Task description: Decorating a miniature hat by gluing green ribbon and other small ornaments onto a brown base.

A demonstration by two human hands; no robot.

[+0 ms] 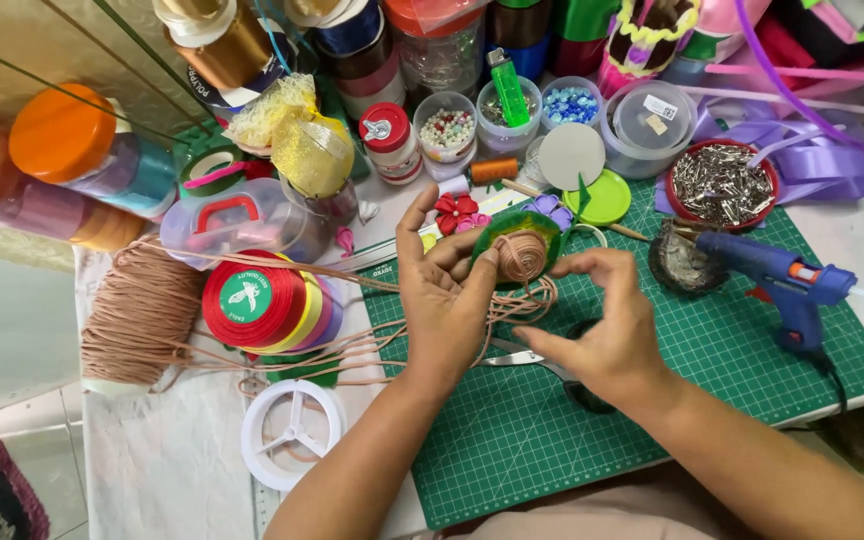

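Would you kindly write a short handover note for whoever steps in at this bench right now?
Left hand: holds the green disc, thumb on its edge.
Right hand: pinches the pink cord beside the disc.
Done: a cord spiral covers the disc's middle.
Left: a green ring remains bare around the spiral.
Nearby: scissors under the hands on the green mat, blue glue gun to the right, cord bundle to the left.

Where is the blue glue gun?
In the head view, the blue glue gun stands at the right on the green cutting mat, below the red dish of metal clips.
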